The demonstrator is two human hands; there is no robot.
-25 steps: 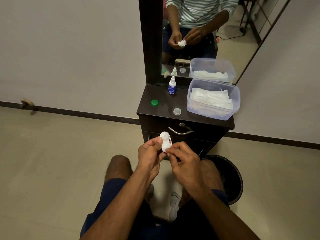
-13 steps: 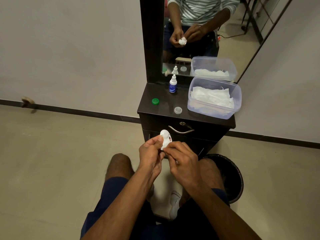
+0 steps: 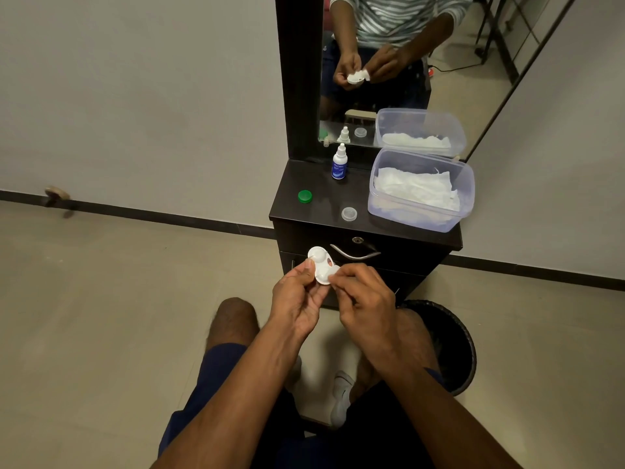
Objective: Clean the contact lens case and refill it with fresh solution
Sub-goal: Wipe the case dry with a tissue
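Dark cabinet top (image 3: 304, 177) under a tall mirror (image 3: 389, 62), pale wall either side — that is the setting, seen from a seat facing it. White lens case (image 3: 321, 265) held up in front of the drawer, above the knees, both wells uncapped and tilted toward the camera. Left hand (image 3: 297, 299) pinches its lower-left edge, thumb on the face, fingers curled behind. Right hand (image 3: 365, 299) has its fingertips bunched at the case's right well; the mirror shows a small white wad there, likely tissue, though from the head view the wad itself is hidden, so what that hand grips I judge rather than see. Step in hand looks like wiping the wells dry — cleaning, not yet refilling. Next move would call for finishing the second well, dropping the wad, then reaching for the solution bottle (image 3: 339, 162), which stands upright at the back of the top, near the mirror. Green cap (image 3: 304, 196) lies at the left of the top; clear cap (image 3: 349, 213) sits near the front edge, well apart from it. Clear plastic tub (image 3: 378, 198) with white tissues fills the right side, just beside the clear cap. Black bin (image 3: 449, 346) on the floor by the right knee. Beige tile floor, dark skirting along the wall.
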